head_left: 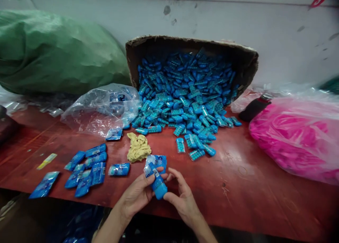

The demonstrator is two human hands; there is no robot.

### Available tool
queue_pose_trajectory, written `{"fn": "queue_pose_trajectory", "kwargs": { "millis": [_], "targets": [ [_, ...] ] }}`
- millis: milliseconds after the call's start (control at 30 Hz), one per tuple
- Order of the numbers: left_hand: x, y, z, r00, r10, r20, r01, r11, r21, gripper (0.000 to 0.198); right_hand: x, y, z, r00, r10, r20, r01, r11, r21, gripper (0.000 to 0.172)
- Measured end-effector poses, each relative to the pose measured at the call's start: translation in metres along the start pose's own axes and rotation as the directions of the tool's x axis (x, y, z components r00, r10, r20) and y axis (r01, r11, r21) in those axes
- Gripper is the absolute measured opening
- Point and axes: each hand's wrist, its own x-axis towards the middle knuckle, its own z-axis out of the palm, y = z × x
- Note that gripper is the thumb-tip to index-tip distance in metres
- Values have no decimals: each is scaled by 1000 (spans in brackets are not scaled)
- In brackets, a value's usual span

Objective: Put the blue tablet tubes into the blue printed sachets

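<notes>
Near the table's front edge, my left hand [139, 195] grips a blue dispenser [159, 187] with a glossy blue label or wrapper at its upper end. The thumb lies across it. My right hand [182, 197] is beside its lower end, fingers curled and apart, with the thumb touching or very near the dispenser. Just behind the hands lies a flat blue packet [160, 161]. To the left, a single blue packet [119, 169] rests near a group of several blue packets [97, 172]. A crumpled yellow cloth [138, 147] sits behind them.
A tipped cardboard box [245, 59] spills many blue dispensers [185, 95] onto the red table [238, 193]. A clear plastic bag [92, 109] and a green sack [58, 56] stand left. A pink bag [296, 140] and a dark bottle [254, 108] are right.
</notes>
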Motion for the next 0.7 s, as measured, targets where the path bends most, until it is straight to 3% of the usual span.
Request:
{"fn": "queue_pose_trajectory", "kwargs": {
  "millis": [100,167,300,433,700],
  "targets": [
    [1,1,-3,992,-18,124,17,1000,9,33,4,5,-4,1000,10,13,-10,1000,24,70],
    [3,0,-3,985,-37,167,32,999,33,32,6,5,-8,996,9,88,-18,994,104,73],
    [5,-4,-1,982,-39,186,34,999,27,26,9,-3,-13,960,-9,279,-41,984,174,58],
    [4,-9,3,993,-24,119,22,1000,16,19,8,-6,-13,966,-40,254,25,998,61,47],
    [-1,-31,15,991,28,-128,-35,998,-54,14,1,4,-1,991,-39,130,37,999,14,40]
  ]
}}
